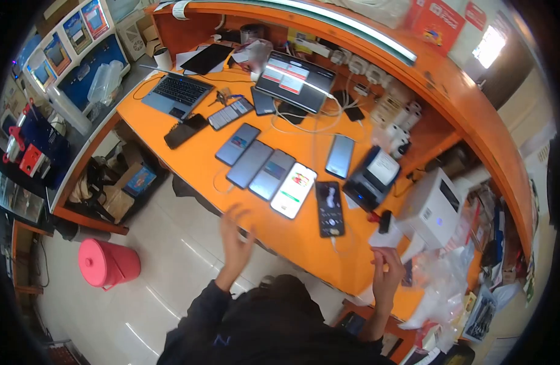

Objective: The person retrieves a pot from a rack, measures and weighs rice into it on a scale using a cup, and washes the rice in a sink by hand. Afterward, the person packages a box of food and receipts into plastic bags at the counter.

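Observation:
My left hand [236,240] is raised at the front edge of the orange desk [261,225], fingers apart and slightly blurred, holding nothing. My right hand [386,277] is over the desk's right side, its fingers curled with the tips close together; whatever may be between them cannot be made out. Just beyond those fingertips lies white paper [386,236]. Between my hands, a phone with a lit white screen [294,190] lies in a row with a grey phone [272,175] and others. A dark-screened phone [330,210] has a cable plugged into its lower end.
A black label-printer-like box [372,177] and a white box [432,210] stand at the right, beside crumpled clear plastic bags [441,280]. Toward the back are a laptop [177,94] and a tilted screen [295,81]. A pink lidded bucket [109,263] stands on the floor.

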### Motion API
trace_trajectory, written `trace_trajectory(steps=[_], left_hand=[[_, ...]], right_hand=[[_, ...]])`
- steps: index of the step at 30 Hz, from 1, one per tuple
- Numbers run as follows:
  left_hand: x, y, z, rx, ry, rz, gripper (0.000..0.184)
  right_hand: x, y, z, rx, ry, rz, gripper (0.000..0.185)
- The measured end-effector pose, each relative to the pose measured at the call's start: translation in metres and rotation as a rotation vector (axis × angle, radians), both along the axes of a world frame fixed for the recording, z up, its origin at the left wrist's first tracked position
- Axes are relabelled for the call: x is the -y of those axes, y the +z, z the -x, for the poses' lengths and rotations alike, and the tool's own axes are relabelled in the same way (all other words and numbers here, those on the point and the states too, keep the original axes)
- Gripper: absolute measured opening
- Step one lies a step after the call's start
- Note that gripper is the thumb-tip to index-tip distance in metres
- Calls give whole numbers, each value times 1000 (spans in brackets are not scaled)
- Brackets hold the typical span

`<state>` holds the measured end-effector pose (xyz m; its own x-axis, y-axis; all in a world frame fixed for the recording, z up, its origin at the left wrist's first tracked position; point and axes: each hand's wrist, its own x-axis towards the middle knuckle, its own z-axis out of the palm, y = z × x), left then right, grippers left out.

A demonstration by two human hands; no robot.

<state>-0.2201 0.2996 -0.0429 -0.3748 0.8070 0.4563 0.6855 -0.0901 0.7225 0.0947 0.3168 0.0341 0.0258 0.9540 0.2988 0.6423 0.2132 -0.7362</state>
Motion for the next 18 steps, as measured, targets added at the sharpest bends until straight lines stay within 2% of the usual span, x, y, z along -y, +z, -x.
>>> trace_trajectory(steps=[2,4,7,10,13,16,17,18], left_hand=[[-20,-32,70,174,226,-36,41],[-41,-65,137,111,415,51,45],[-82,-109,206,404,708,69,46],[-125,-152,263,987,848,-90,52],[-127,-168,265,875,524,-114,50],[-135,-144,252,882,523,-76,46],[-137,-153,253,911,640,-118,43],[-141,-152,253,967,607,-140,45]], right_hand=[[-41,-5,49,31,106,-25,8],[-85,-5,93,48,157,-66,8],[-152,-23,150,57,206,-35,13],[-248,-39,231,164,321,-57,18],[-301,-43,276,228,350,-31,21],[-333,-50,302,300,385,0,23],[-341,-53,308,305,384,4,23],[-347,-56,313,307,376,4,24]])
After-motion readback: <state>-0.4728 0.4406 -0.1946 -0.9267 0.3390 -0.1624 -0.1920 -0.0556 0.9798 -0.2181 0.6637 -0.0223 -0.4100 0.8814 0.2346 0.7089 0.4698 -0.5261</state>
